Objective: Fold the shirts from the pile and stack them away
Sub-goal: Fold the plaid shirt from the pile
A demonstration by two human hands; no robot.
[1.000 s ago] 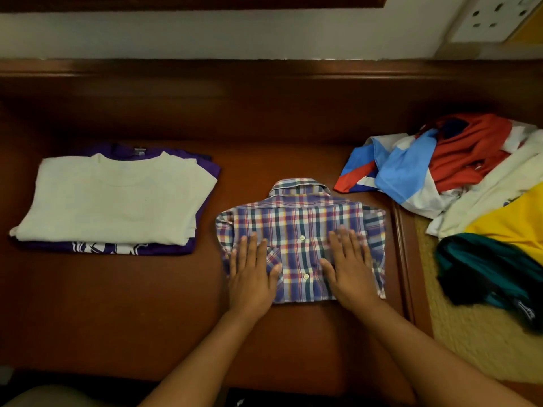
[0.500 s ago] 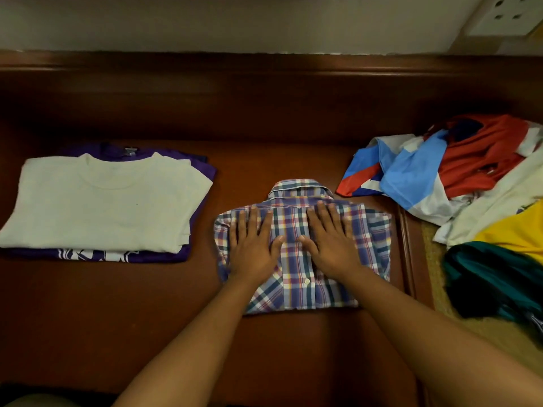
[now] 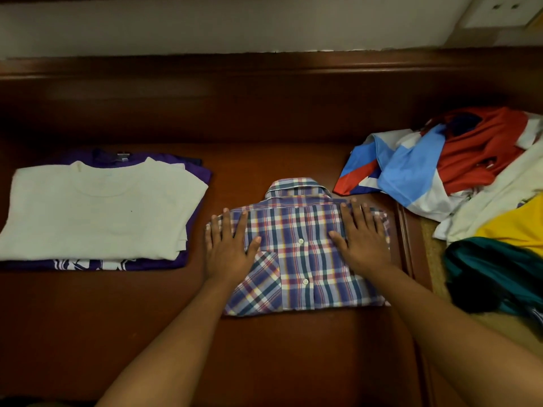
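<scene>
A folded plaid shirt (image 3: 299,259) lies buttons-up in the middle of the dark wooden surface (image 3: 264,348), collar pointing away from me. My left hand (image 3: 227,248) lies flat on its left shoulder, fingers straight and spread. My right hand (image 3: 363,239) presses flat on its right shoulder the same way. To the left sits a stack of folded shirts: a white T-shirt (image 3: 100,210) on top of a purple one (image 3: 194,171). At the right lies the unfolded pile (image 3: 458,171) of red, blue, white, yellow and teal clothes.
A raised wooden back ledge (image 3: 264,92) runs along the far side under a pale wall. A wooden rim (image 3: 408,248) divides the surface from a woven tan mat (image 3: 435,259) under part of the pile. A wall socket plate (image 3: 499,10) is at top right.
Both hands slid from the shirt's lower middle up and then apart, out to its shoulders, staying flat on the cloth. The shirt itself stays in place.
</scene>
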